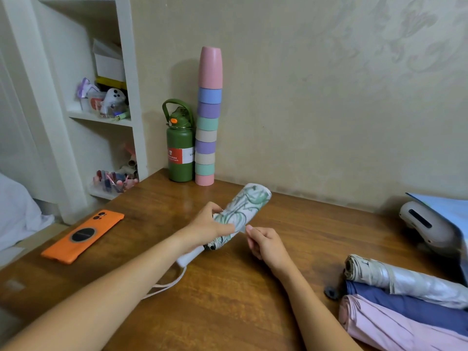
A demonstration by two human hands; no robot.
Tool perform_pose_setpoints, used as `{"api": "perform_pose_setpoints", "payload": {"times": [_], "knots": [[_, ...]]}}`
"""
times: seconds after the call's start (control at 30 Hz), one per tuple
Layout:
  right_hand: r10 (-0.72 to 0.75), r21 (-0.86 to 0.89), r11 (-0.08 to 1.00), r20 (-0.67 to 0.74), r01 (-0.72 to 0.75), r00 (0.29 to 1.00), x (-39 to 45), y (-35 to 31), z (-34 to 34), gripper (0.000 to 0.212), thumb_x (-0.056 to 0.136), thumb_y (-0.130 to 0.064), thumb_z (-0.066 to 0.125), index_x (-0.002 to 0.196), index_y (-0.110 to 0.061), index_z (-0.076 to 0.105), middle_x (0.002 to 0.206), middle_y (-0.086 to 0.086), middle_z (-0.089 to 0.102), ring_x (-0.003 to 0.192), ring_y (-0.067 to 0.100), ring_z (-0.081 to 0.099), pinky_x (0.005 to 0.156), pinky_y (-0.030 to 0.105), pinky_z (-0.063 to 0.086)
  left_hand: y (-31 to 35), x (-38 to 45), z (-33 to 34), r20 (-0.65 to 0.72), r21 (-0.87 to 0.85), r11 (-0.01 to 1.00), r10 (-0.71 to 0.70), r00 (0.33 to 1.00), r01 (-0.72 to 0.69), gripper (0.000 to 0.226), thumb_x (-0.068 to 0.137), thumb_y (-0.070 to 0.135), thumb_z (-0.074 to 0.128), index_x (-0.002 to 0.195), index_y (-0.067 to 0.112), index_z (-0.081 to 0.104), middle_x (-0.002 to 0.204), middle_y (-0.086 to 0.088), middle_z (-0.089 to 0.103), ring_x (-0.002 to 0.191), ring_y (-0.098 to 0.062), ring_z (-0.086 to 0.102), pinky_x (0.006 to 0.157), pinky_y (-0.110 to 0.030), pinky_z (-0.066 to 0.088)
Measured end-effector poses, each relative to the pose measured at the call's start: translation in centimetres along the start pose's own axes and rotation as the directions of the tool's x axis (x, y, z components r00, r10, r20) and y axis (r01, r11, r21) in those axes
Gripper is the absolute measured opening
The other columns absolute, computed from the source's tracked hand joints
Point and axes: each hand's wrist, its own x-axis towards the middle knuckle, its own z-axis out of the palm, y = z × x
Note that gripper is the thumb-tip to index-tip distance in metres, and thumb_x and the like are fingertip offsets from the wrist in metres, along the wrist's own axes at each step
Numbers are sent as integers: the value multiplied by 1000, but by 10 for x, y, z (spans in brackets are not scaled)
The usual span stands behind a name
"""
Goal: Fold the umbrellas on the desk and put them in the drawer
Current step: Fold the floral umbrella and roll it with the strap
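Observation:
A folded white umbrella with a green leaf print [249,202] lies slantwise over the middle of the wooden desk [228,295], white handle and wrist cord toward me. My left hand [209,228] grips its rolled canopy near the middle. My right hand [266,243] pinches the small strap tab at the canopy's edge. At the right front lie three more rolled umbrellas: a silver one [410,279], a dark blue one [410,307] and a pink one [387,325]. No drawer is in view.
An orange phone [83,235] lies at the left of the desk. A green bottle [180,150] and a tall stack of coloured cups [208,122] stand at the back by the wall. A white device [428,224] and blue sheet sit far right. Shelves stand at left.

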Motion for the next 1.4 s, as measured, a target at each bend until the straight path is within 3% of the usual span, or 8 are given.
{"api": "perform_pose_setpoints", "payload": {"times": [0.07, 0.23, 0.5, 0.73, 0.93, 1.1, 1.27, 1.4], "knots": [[46, 80, 996, -31, -43, 998, -1, -2, -3, 52, 105, -34, 54, 57, -14, 50, 52, 4, 32, 46, 18, 27, 50, 32, 20, 6, 3, 13, -64, 230, 970, 93, 994, -76, 64, 72, 47, 80, 123, 27, 46, 113, 8, 60, 98, -12, 61, 77, -32, 53], [94, 184, 980, -97, -75, 991, -3, -6, -3, 50, 106, -28, 52, 57, -17, 48, 53, 0, 31, 46, 15, 26, 46, 28, 18, 24, 10, 36, -122, 446, 889, 175, 977, -104, 51, 74, 52, 73, 107, 20, 51, 101, 3, 63, 82, -15, 62, 57, -31, 49], [113, 176, 980, -100, -94, 989, -4, -8, -4, 47, 105, -33, 52, 62, -15, 55, 54, 0, 35, 47, 15, 29, 46, 27, 22, 22, 21, 40, -136, 471, 873, 218, 966, -131, 47, 75, 53, 72, 102, 20, 53, 97, 4, 63, 78, -13, 60, 55, -29, 44], [41, 165, 986, -28, -35, 999, -4, -5, -6, 39, 108, -26, 50, 91, 3, 69, 57, 10, 50, 39, 22, 43, 39, 26, 31, 12, 22, 40, -135, 814, 543, 525, 841, -209, 48, 86, 39, 72, 124, 21, 47, 116, 1, 56, 103, -22, 62, 78, -32, 49], [71, 189, 981, -86, -54, 994, -1, -5, -1, 30, 109, -19, 47, 103, 4, 66, 81, 19, 74, 49, 26, 61, 42, 28, 44, -10, 23, 53, -185, 827, 525, 589, 786, -199, 61, 90, 39, 72, 141, 22, 43, 124, 0, 55, 114, -21, 59, 86, -36, 49], [54, 249, 968, -181, -8, 982, 0, -1, 0, 7, 109, -14, 40, 114, -19, 39, 80, 21, 74, 51, 33, 62, 42, 30, 43, -12, 29, 60, -229, 805, 554, 620, 750, -212, 66, 86, 42, 77, 141, 20, 48, 118, -2, 58, 104, -21, 63, 77, -34, 50], [16, 237, 971, -126, 14, 992, -3, -5, -1, 13, 109, -19, 45, 109, -6, 47, 90, 16, 77, 61, 36, 67, 48, 31, 46, -24, 33, 67, -178, 815, 514, 661, 729, -267, 71, 71, 26, 87, 133, 21, 53, 108, 1, 59, 95, -20, 65, 72, -35, 53], [22, 278, 960, -72, -1, 997, -4, -7, -4, 16, 103, -5, 36, 114, -1, 46, 95, 16, 78, 74, 39, 71, 53, 32, 46, -31, 34, 69, -166, 819, 493, 693, 702, -292, 76, 61, 16, 87, 130, 18, 54, 106, -1, 61, 92, -21, 65, 71, -36, 55]]}}
